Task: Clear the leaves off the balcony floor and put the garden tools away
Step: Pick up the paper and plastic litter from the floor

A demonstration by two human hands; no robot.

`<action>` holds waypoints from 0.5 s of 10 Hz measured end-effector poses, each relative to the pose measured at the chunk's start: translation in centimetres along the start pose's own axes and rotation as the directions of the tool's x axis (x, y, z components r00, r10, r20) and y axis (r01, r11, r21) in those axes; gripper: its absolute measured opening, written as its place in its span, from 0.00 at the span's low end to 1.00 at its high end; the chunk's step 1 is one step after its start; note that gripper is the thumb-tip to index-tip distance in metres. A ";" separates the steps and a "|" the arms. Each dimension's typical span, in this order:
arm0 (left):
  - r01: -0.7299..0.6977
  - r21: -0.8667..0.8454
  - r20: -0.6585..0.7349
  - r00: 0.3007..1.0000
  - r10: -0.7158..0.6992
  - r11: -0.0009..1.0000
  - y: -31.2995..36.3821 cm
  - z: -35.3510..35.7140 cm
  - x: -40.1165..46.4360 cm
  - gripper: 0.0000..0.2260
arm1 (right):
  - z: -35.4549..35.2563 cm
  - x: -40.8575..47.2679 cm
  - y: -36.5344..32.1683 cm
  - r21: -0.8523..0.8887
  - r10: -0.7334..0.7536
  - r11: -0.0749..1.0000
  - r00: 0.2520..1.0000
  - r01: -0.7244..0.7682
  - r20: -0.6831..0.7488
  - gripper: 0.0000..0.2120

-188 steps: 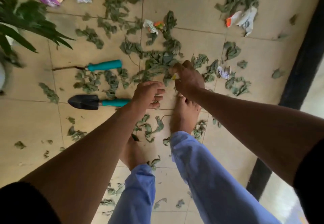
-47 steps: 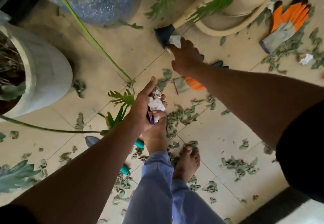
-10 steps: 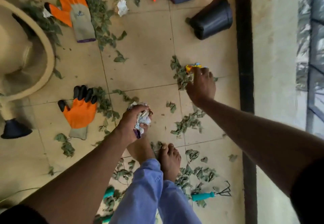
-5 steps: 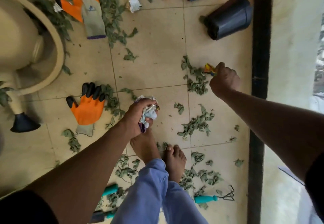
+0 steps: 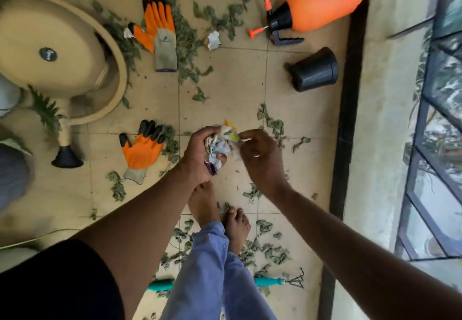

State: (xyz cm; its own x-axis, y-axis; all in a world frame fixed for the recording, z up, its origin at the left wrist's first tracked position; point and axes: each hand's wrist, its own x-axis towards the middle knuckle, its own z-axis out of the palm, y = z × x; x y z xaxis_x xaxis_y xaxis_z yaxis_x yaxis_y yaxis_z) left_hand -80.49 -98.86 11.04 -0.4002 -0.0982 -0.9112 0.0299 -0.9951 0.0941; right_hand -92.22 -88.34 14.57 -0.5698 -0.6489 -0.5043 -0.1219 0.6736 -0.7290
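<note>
Though wrapper print is unreadable, both hands (image 5: pixel 232 152) clamped on crumpled wrappers (image 5: pixel 220 144) above leaves (image 5: pixel 271 124)

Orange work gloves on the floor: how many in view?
2. One orange-and-grey fabric glove lies among leaves beside the beige watering can; one orange, black-tipped glove lies left of the left hand. More may be hidden.

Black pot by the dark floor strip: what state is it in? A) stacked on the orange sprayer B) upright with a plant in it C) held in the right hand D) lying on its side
D: the black pot lies tipped on its side on the tile, apart from the orange sprayer and from both hands.
</note>
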 end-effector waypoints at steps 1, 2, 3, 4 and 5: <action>-0.013 0.168 0.107 0.994 -0.005 0.986 4.8 3.3 -8.0 0.38 | 2.0 -1.5 -4.0 -0.134 -0.099 0.986 0.994 0.103 0.038 0.07; -0.035 0.156 0.198 0.980 0.004 0.987 5.5 1.8 -8.5 0.28 | 3.7 -1.2 -6.8 -0.241 -0.155 0.955 0.984 0.172 0.086 0.10; -0.076 0.051 0.078 0.994 0.071 0.996 5.8 -0.4 -5.9 0.21 | 4.7 -0.5 -9.2 -0.422 -0.194 0.867 0.960 0.265 0.203 0.16; -0.068 -0.052 0.149 0.986 0.075 0.996 8.1 -1.1 -6.6 0.30 | 5.4 -0.5 -12.1 -0.547 -0.203 0.755 0.923 0.360 0.327 0.19; -0.081 -0.090 0.127 0.988 0.092 0.993 9.7 -1.5 -7.1 0.29 | 5.5 0.4 -14.5 -0.595 -0.224 0.681 0.895 0.426 0.385 0.17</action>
State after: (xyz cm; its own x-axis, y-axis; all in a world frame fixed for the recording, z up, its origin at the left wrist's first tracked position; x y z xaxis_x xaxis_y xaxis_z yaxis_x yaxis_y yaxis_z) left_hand -75.99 -107.79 17.83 -0.5092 -0.1876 -0.8400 0.1442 -0.9808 0.1316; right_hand -86.25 -100.28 22.39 -0.1702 -0.8679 -0.4667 -0.8096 0.3931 -0.4359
